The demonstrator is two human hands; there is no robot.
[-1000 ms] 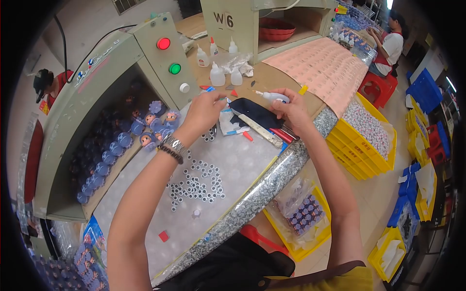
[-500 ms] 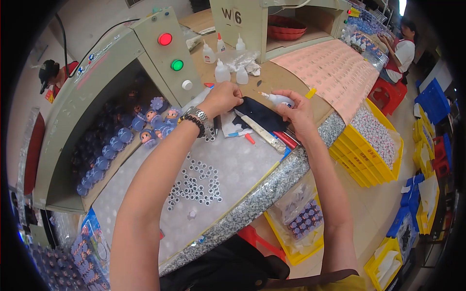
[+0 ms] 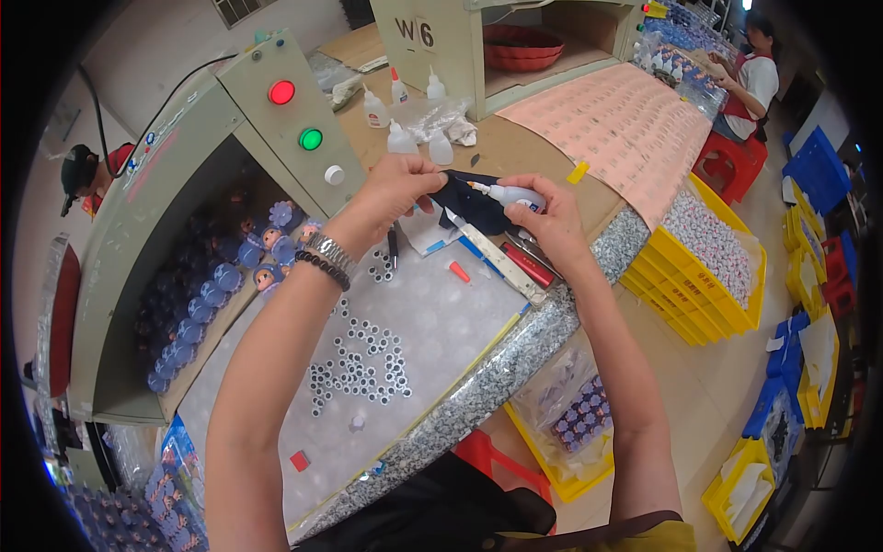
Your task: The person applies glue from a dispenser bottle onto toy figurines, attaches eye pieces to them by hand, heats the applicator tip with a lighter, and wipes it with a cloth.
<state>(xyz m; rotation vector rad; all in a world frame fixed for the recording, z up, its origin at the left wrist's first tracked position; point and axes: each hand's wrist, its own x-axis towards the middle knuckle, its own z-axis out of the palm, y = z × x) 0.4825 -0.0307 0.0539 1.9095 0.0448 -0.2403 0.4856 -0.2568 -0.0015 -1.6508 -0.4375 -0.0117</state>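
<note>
Left hand (image 3: 402, 190) pinches the edge of a dark cloth (image 3: 482, 215); right hand (image 3: 553, 219) grips a squeeze bottle (image 3: 519, 197) over it, near the desk's (image 3: 451, 379) granite edge; bottle likely light, soft-walled, best held by its body

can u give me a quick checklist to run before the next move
1. Squeeze bottle in hand: ok, held by the right hand.
2. Nozzle unclogged: cannot tell, tip too small.
3. Left hand near the dark cloth: ok, fingertips at its edge; anything pinched between them: cannot tell.
4. White tool clear of the cloth: not ok, lies against it.
5. Eye pieces away from the nozzle: ok, loose on the mat.
</note>
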